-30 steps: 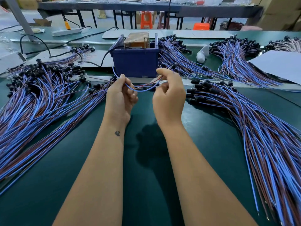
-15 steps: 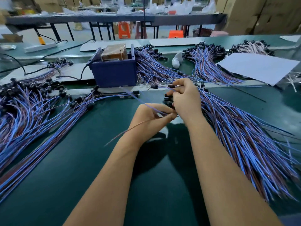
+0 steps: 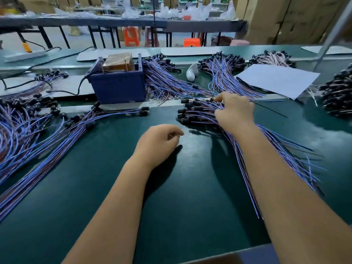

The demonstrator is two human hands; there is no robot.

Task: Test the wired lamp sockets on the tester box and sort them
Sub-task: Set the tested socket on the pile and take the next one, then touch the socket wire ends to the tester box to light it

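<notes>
Now right hand [image 3: 234, 109] grip pinches sockets [image 3: 192, 113] on desk [image 3: 190, 187]; left hand [image 3: 158, 141] beside it, loosely curled, empty.

Dark green matte work table [image 3: 181, 187] in front, pale strip along its far edge. Behind it a long grey bench on black metal legs [image 3: 114, 22], orange plastic stools [image 3: 131, 38] underneath. Tall brown cardboard cartons [image 3: 285, 18] stacked right. Pale floor, even lighting.
</notes>
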